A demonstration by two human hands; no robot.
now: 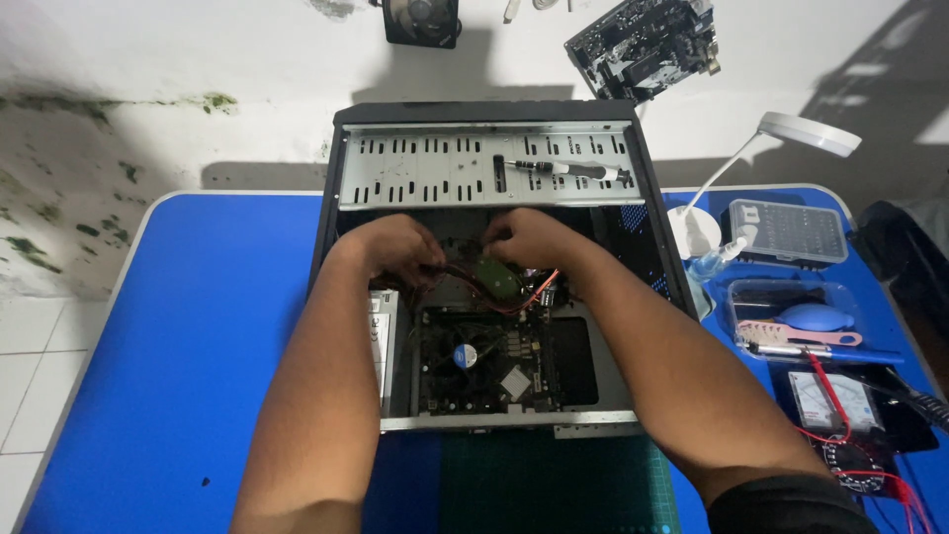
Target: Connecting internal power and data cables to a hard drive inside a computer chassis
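Note:
An open black computer case lies on a blue table. Both my hands reach inside it, under the metal drive cage. My left hand and my right hand grip the two ends of a flat drive with a green circuit board, with red cables beside it. Below lies the motherboard with a small fan. A screwdriver rests on top of the drive cage.
Right of the case stand a white desk lamp, a screw-bit box, a clear tray with a blue blower and a multimeter with red leads. Another circuit board and a fan lie behind. A green cutting mat sits in front.

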